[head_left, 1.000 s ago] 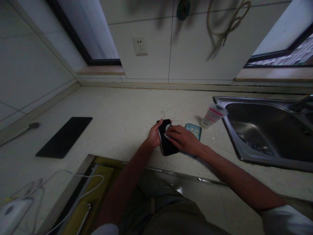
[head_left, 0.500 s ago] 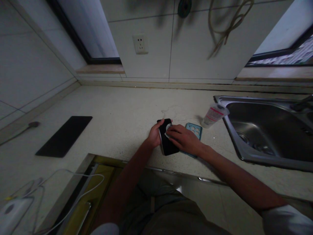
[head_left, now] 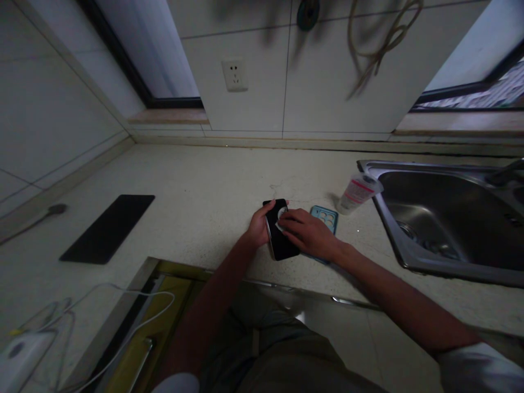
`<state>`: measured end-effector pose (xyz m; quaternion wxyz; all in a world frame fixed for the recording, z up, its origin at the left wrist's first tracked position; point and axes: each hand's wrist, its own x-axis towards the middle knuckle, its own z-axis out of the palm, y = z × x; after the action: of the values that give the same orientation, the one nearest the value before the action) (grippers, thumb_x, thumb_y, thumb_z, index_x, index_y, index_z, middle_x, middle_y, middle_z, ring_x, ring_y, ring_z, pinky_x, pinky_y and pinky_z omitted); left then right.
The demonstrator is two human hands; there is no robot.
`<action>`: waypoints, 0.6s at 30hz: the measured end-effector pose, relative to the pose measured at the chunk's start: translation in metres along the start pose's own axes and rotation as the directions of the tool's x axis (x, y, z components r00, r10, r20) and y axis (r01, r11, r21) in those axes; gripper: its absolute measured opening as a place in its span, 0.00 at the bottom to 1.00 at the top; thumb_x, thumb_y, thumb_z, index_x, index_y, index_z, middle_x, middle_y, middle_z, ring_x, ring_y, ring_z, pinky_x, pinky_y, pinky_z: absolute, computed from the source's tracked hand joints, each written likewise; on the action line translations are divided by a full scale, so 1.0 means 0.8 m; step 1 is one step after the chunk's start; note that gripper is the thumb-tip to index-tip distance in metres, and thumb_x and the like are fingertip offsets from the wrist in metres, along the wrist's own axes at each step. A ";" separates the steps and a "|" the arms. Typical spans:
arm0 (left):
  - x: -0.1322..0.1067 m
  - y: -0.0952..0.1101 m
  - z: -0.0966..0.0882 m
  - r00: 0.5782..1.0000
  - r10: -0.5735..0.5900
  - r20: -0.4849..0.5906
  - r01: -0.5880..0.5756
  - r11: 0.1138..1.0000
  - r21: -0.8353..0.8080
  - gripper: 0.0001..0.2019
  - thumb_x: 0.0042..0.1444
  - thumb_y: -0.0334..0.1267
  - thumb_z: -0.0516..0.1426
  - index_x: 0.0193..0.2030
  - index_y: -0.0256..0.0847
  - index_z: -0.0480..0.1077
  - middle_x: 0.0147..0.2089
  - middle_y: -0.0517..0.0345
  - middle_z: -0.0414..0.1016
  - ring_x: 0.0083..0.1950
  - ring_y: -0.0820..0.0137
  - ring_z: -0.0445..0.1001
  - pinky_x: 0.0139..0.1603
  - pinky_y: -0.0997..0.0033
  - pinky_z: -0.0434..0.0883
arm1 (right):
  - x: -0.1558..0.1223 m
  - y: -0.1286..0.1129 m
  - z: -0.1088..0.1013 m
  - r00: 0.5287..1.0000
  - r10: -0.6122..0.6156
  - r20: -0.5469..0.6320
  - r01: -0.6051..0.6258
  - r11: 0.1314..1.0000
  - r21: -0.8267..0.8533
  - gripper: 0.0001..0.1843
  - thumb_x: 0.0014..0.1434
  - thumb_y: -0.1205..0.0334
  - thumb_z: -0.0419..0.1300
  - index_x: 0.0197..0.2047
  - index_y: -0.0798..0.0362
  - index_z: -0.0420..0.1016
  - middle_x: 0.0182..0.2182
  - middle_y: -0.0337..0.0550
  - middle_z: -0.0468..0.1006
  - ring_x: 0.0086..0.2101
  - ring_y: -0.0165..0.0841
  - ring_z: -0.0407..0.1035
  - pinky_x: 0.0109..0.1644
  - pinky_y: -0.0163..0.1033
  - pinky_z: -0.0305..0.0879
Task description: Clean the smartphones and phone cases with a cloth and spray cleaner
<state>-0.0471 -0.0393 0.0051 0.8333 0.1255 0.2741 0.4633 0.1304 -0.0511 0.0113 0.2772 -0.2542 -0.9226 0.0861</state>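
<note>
Left of the rectangular stainless-steel sink (head_left: 454, 218), the left hand (head_left: 257, 227) clasps the flat, black, rectangular phone (head_left: 283, 249) by its edge; the right hand (head_left: 308, 231) pinches a small white scrap (head_left: 279, 226) against it: brace firmly, press evenly

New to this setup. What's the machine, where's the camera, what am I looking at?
No machine here: these are a person's two bare hands. One camera, worn on the head, took every picture, looking forward and down.

The left hand holds a black phone-like device by its side. The right hand has its fingers on the device's face, beside a whitish patch too small to identify.

On the pale counter, a blue-green phone case lies partly hidden by the right hand. A plastic cup is near the sink; a flat black panel lies off to the left.
</note>
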 end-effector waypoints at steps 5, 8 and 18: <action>-0.001 0.001 0.001 1.000 0.005 -0.007 -0.005 1.000 0.000 0.17 0.60 0.44 0.59 0.48 0.31 0.76 0.28 0.55 0.75 0.25 0.73 0.70 0.25 0.74 0.63 | -0.001 0.001 0.000 1.000 0.005 0.003 -0.005 1.000 0.009 0.15 0.69 0.63 0.53 0.54 0.53 0.75 0.50 0.55 0.76 0.50 0.44 0.69 0.53 0.53 0.72; 0.000 0.001 0.002 1.000 0.012 -0.028 -0.012 1.000 0.016 0.18 0.59 0.44 0.60 0.48 0.31 0.76 0.29 0.54 0.75 0.25 0.72 0.71 0.26 0.73 0.64 | -0.001 0.001 0.000 1.000 0.006 0.008 -0.006 1.000 0.005 0.14 0.69 0.63 0.53 0.54 0.52 0.75 0.50 0.55 0.76 0.50 0.44 0.69 0.53 0.53 0.72; 0.000 0.000 0.000 1.000 0.005 -0.003 -0.005 1.000 0.013 0.18 0.59 0.44 0.60 0.49 0.31 0.77 0.29 0.55 0.74 0.25 0.73 0.69 0.26 0.73 0.63 | 0.001 -0.001 -0.003 1.000 -0.001 0.010 0.001 1.000 -0.018 0.14 0.69 0.63 0.52 0.53 0.52 0.76 0.49 0.54 0.77 0.49 0.43 0.70 0.52 0.52 0.73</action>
<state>-0.0474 -0.0391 0.0049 0.8311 0.1308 0.2780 0.4637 0.1311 -0.0514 0.0137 0.2705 -0.2559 -0.9247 0.0787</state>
